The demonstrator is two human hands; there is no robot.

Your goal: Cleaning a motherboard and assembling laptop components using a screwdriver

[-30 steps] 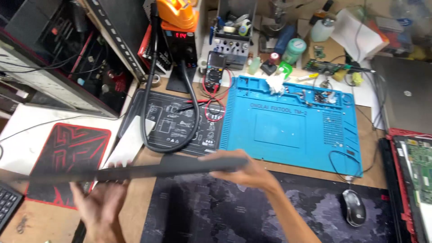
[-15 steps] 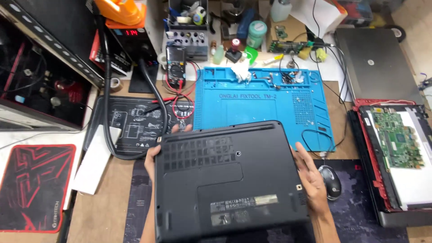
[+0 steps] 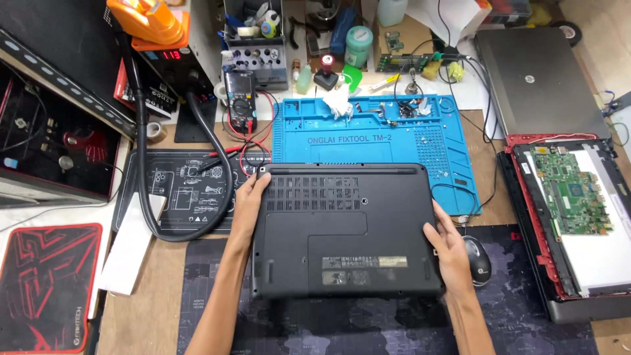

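A black laptop (image 3: 346,230) lies upside down on the bench, its vented underside and label facing up. Its far edge rests over the blue silicone repair mat (image 3: 368,135), its near part over the dark desk mat (image 3: 309,329). My left hand (image 3: 248,205) grips the laptop's left edge near the far corner. My right hand (image 3: 450,248) holds the right edge near the front corner.
A black mouse (image 3: 478,260) lies just right of my right hand. An opened laptop with a bare green board (image 3: 570,190) sits at the right, a closed grey laptop (image 3: 536,79) behind it. A multimeter (image 3: 239,105), a black hose (image 3: 148,164) and tools crowd the back left.
The laptop was held edge-on a second ago, then turned bottom up and lowered flat. It has since shifted a little toward the blue mat, with both hands still on its sides.
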